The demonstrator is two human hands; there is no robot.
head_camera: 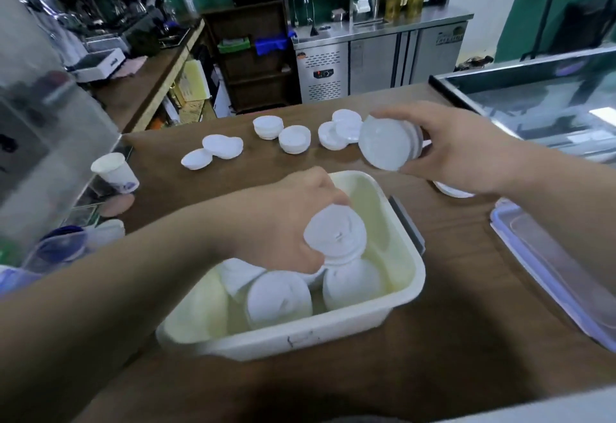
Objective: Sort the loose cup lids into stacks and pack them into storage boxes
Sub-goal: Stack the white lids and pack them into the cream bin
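Left hand [293, 222] grips lid stack [336, 232] inside box [300, 336] | right hand [460, 152] grips second lid stack [388, 142] aloft

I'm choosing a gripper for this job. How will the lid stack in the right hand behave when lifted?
Probably very light: the right hand holds the stack sideways in the air with fingers and thumb alone. Nested thin plastic likely flexes if squeezed and could slide apart. Round rims suggest it would roll if laid on its side.
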